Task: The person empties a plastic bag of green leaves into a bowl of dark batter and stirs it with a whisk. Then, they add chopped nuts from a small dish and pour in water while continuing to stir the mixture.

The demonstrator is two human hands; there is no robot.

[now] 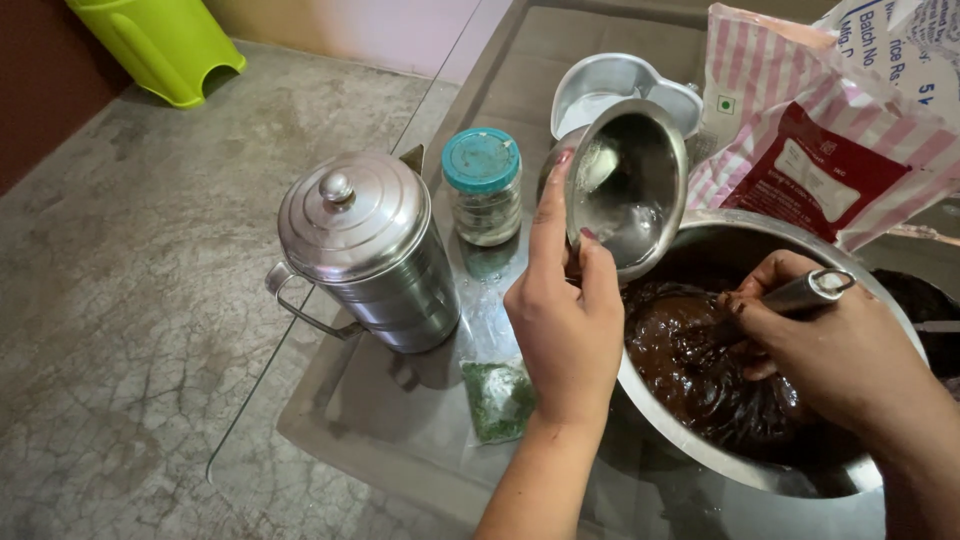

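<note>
Cracked grey concrete floor surrounds a low glass-topped table [400,420], where a person works over a large steel mixing bowl [700,450] filled with dark brown batter [690,370]. The left hand [565,320] grips a small steel cup [628,190] by its rim, thumb and fingers closed around the edge, and tilts it mouth-down toward the batter; its inside looks nearly bare apart from a whitish smear. The right hand [830,345], smeared with batter, is closed around the metal handle of a stirring tool [800,293] whose working end is sunk in the mix.

Beside the bowl stand a lidded steel canister [365,250] with a side handle, a glass jar with a teal lid [483,187], a small clear packet of green herbs [498,400], a heart-shaped metal tin [625,85] and a pink-and-white striped packet [800,130]. A lime-green plastic stool [160,40] sits at the far corner.

Risks appear plain: the bowl sits close to the table's near edge with neither hand bracing it, so vigorous stirring could shift or tip it, and the tilted cup, pinched only at the rim, could slip into the batter.

Hidden from view are the tool's head, the bowl's right rim, which runs under the right arm, and the packet's top.
</note>
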